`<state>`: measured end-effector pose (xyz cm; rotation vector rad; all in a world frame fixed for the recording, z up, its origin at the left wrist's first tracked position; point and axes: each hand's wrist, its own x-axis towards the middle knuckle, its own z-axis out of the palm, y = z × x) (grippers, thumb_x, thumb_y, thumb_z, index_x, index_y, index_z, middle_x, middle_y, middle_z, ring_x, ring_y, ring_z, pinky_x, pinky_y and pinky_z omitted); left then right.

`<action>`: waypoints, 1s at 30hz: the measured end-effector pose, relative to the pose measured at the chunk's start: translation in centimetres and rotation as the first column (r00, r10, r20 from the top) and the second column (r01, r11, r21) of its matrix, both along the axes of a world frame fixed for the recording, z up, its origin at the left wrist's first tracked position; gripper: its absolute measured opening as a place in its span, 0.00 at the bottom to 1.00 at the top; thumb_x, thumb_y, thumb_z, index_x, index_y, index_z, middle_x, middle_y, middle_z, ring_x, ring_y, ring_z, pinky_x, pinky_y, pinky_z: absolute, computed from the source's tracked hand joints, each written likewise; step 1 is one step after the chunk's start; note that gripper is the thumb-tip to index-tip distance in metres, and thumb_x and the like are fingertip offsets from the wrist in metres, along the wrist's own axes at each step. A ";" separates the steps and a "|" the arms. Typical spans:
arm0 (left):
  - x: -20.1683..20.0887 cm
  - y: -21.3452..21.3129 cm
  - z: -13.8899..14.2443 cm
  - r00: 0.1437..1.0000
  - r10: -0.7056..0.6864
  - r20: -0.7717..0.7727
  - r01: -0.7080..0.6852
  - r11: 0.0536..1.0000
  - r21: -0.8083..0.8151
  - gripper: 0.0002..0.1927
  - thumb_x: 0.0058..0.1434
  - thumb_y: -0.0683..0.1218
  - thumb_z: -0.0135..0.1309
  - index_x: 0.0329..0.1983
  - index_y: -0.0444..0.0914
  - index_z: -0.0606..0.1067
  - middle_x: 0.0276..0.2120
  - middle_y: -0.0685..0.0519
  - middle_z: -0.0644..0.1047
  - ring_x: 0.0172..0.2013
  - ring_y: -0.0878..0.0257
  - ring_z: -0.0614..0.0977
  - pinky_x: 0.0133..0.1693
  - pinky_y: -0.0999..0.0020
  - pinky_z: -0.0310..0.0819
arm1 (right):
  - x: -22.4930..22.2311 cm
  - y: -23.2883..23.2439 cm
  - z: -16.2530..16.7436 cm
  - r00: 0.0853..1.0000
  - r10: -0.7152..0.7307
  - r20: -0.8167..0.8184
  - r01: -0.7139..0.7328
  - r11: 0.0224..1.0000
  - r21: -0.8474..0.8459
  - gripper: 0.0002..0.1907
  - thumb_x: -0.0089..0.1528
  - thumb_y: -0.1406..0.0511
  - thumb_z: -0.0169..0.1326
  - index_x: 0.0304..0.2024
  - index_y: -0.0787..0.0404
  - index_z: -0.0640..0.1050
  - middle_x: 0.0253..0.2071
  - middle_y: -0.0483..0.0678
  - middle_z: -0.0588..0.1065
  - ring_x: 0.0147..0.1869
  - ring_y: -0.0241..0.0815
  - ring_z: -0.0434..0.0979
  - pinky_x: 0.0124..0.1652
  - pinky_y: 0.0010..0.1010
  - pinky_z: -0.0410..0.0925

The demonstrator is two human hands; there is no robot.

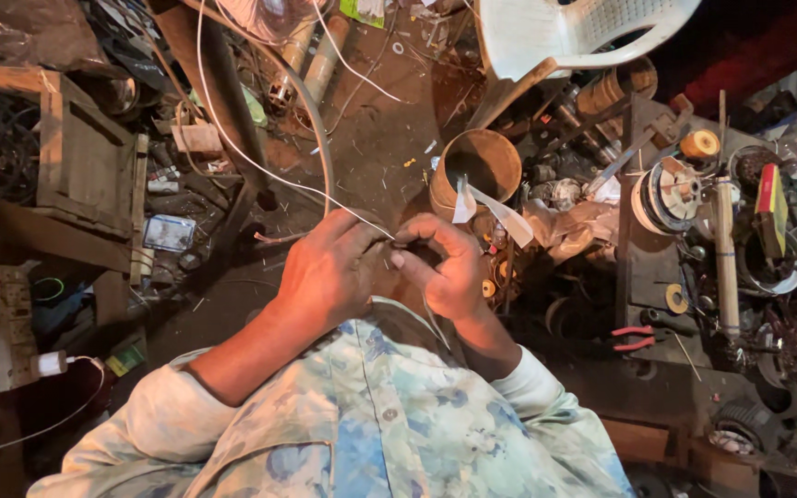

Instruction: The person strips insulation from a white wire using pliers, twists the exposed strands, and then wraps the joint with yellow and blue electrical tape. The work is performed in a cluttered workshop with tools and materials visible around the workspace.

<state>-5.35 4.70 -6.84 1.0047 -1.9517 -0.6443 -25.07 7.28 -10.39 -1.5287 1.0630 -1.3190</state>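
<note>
Both hands, left (325,272) and right (445,267), are pressed together, pinching a thin white wire (232,138) just below the bucket (477,166). Pulled hard, the wire could slip free or kink, since it trails loose through clutter.

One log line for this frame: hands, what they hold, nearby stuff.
left hand: pinching white wire | right hand: pinching same wire | nearby: round tin, red-handled pliers
</note>
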 end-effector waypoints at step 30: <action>1.2 -2.6 0.0 0.975 -0.100 -0.199 0.144 0.964 0.221 0.05 0.63 0.40 0.55 0.40 0.32 0.77 0.34 0.43 0.77 0.37 0.43 0.80 0.39 0.56 0.74 | -0.3 -2.3 -1.1 0.998 0.038 0.055 -0.043 0.995 0.091 0.03 0.67 0.71 0.54 0.42 0.67 0.75 0.42 0.47 0.77 0.45 0.32 0.73 0.48 0.24 0.67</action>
